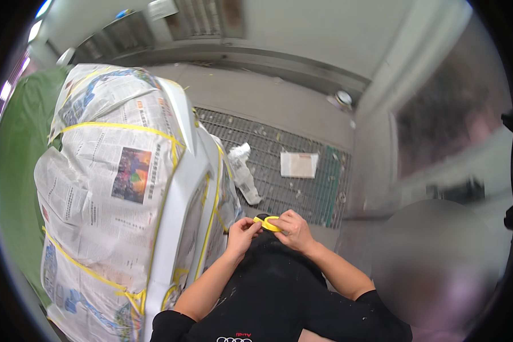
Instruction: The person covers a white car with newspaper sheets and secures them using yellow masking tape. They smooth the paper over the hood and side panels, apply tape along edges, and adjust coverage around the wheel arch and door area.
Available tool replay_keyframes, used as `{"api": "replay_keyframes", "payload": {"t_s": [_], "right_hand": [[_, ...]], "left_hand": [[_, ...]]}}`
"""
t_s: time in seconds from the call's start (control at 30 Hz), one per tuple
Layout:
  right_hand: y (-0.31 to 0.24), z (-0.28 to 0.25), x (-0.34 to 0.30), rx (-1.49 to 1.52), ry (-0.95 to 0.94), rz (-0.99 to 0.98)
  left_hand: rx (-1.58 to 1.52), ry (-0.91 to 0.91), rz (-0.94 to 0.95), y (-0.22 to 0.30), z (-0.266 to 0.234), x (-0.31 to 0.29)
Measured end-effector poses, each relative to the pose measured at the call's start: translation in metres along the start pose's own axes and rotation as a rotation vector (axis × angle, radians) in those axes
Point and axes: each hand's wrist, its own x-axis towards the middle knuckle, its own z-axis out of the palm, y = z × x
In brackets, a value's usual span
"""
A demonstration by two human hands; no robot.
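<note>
In front of my body, my right hand [294,231] is closed round a roll of yellow masking tape [272,224]. The thumb and fingers of my left hand [243,235] pinch the tape at the roll's left side, where a short end seems to show. Both hands are close together, just right of a vehicle body masked with newspaper [100,171]. Yellow tape strips run across the paper and along its edges. A bare light grey body panel [174,228] runs beside the paper, apart from my hands.
A green cover [20,159] drapes the vehicle's far left. On the floor grating [225,122] lie crumpled white paper [245,174] and a flat paper sheet [299,165]. Another tape roll [343,98] lies near the wall. A blurred shape [439,268] is at the right.
</note>
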Motion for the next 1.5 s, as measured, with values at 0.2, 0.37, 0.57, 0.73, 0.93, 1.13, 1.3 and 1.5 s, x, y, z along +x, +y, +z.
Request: {"api": "replay_keyframes", "payload": {"t_s": [0.2,0.37,0.57,0.73,0.93,1.13,1.3,1.5], "right_hand": [[0.12,0.002,0.168,-0.078,-0.221,0.069],[0.179,-0.009,0.319,-0.055,-0.202,0.29],[0.262,-0.009,0.537,0.01,-0.129,0.288],[0.349,0.03,0.725,1.054,-0.291,0.638],[0.386,0.073,0.995,1.26,-0.487,0.523],[0.362,0.156,1.278,0.937,-0.469,0.162],[0.355,0.251,1.49,0.932,-0.277,0.065],[0.362,0.329,1.653,0.6,0.095,0.309]], "left_hand": [[0.272,0.21,0.199,0.067,0.009,0.177],[0.508,0.242,0.47,0.192,0.018,0.313],[0.689,0.302,0.621,0.344,-0.019,0.447],[0.349,0.381,0.507,0.435,-0.095,0.606],[0.505,0.42,0.499,0.601,-0.184,0.728],[0.463,0.652,0.55,0.737,-0.29,0.795],[0.117,0.718,0.414,0.795,-0.409,0.881],[0.114,0.562,0.544,0.948,-0.551,1.037]]}}
